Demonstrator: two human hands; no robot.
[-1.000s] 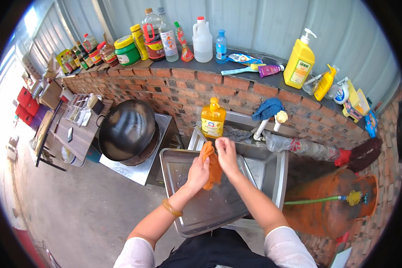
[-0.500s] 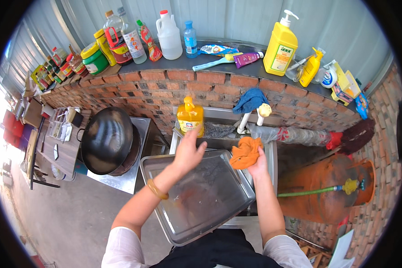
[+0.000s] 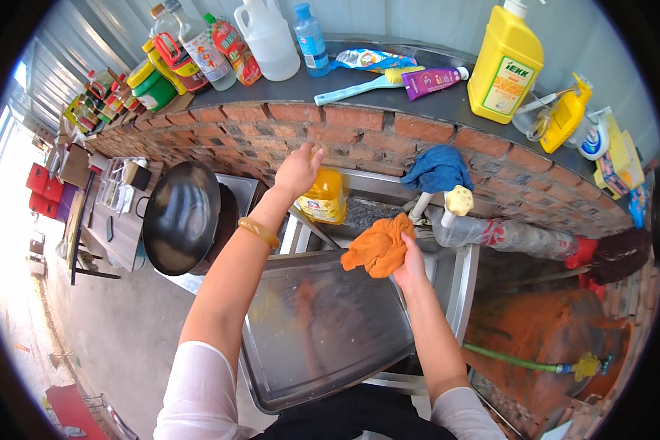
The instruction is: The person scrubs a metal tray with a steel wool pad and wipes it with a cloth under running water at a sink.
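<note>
My left hand (image 3: 299,170), with a bangle at its wrist, is closed at the top of a yellow dish soap bottle (image 3: 325,198) and hides its cap. The bottle stands at the back of the metal sink (image 3: 462,293). In my right hand (image 3: 411,268) is a bunched orange cloth (image 3: 380,248), held above the far right corner of a large metal tray (image 3: 323,323). The tray lies tilted across the sink's near side, its surface wet and smeared.
A white tap (image 3: 458,200) with a blue cloth (image 3: 438,169) on it stands behind the sink. A black wok (image 3: 182,218) is to the left. Bottles and a blue brush (image 3: 359,89) line the brick ledge. An orange gas cylinder (image 3: 543,341) lies right.
My left hand has reached forward onto the top of the dish soap bottle. The orange cloth has shifted a little left over the tray. The view has tilted and moved closer to the ledge.
</note>
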